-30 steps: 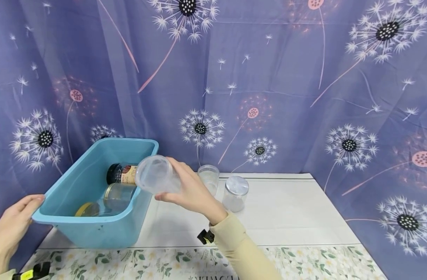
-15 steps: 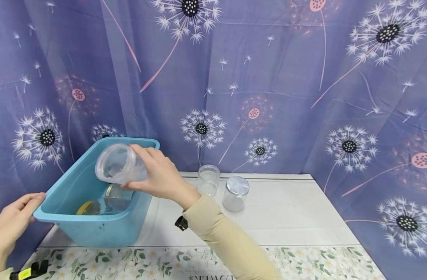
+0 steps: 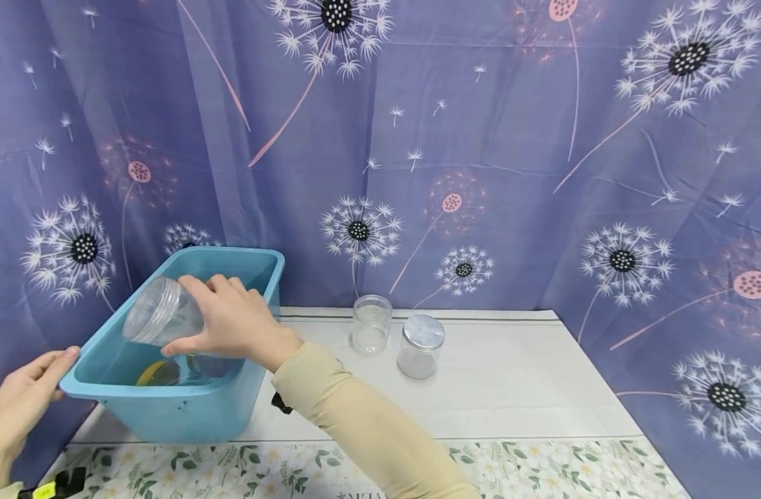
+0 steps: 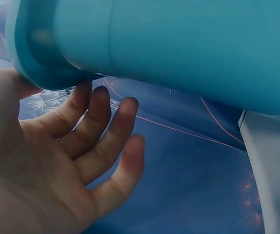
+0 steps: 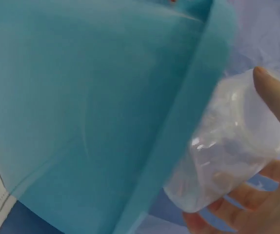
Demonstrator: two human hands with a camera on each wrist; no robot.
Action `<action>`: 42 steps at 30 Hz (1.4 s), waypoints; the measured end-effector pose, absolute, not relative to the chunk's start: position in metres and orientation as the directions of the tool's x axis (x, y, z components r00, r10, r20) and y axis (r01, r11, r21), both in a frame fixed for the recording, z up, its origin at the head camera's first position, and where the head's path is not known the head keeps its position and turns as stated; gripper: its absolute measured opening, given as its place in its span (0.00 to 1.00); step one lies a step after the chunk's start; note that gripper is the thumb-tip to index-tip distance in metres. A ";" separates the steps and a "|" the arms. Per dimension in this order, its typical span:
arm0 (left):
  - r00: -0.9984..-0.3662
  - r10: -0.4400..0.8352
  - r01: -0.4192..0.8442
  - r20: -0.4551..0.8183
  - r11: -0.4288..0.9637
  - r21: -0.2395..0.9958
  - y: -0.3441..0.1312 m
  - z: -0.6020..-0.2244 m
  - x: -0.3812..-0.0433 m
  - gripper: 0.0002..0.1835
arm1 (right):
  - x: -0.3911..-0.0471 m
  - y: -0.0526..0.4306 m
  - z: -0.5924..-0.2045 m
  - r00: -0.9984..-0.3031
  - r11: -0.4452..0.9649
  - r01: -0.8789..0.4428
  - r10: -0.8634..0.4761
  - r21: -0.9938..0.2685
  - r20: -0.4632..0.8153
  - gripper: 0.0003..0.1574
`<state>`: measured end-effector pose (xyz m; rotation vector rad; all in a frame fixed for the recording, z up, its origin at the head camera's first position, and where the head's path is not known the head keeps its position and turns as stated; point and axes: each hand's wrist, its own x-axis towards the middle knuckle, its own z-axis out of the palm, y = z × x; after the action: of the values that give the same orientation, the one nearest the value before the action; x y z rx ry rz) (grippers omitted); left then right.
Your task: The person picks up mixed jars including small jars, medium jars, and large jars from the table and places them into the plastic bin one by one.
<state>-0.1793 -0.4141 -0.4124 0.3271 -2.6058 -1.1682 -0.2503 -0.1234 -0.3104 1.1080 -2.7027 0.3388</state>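
Note:
My right hand (image 3: 231, 322) grips a clear plastic jar (image 3: 162, 312), tilted on its side over the blue plastic tub (image 3: 175, 416). In the right wrist view the jar (image 5: 223, 146) lies between thumb and fingers, beyond the tub's rim (image 5: 189, 117). My left hand (image 3: 21, 395) holds the tub's near left corner, thumb on top of the rim. The left wrist view shows the fingers of that hand (image 4: 67, 151) bent beneath the rim. Inside the tub lie a yellow-lidded jar (image 3: 159, 373) and another clear jar (image 3: 208, 366), partly hidden by my right hand.
An open clear jar (image 3: 372, 326) and a silver-lidded clear jar (image 3: 421, 346) stand upright on the white table (image 3: 518, 374), right of the tub. A purple dandelion-print curtain (image 3: 511, 138) rises behind and at both sides. A floral strip (image 3: 543, 464) runs along the front.
My right hand has carried the clear jar leftward from the tub's right rim and lowered it into the tub's opening. The black-lidded jar is now hidden. My left hand stays at the corner.

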 end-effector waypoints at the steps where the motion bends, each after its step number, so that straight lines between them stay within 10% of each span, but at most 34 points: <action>1: -0.941 -0.306 -0.097 0.144 0.651 0.753 -0.414 -0.412 -0.179 0.33 | -0.250 -0.128 -0.312 -0.711 0.707 -0.697 -0.658 -0.121 0.250 0.62; 33: -0.939 -0.319 -0.108 0.132 0.633 0.766 -0.416 -0.411 -0.176 0.31 | -0.240 -0.164 -0.327 -0.841 0.843 -0.534 -0.537 0.063 0.061 0.53; 42: -0.940 -0.300 -0.057 0.165 0.612 0.789 -0.417 -0.411 -0.176 0.15 | -0.239 -0.165 -0.330 -0.857 0.858 -0.509 -0.512 0.067 0.057 0.52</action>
<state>-0.1757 -0.4173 -0.4114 0.2900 -2.5587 -1.2372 -0.2389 -0.1653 -0.3302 0.8140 -2.9576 -0.0751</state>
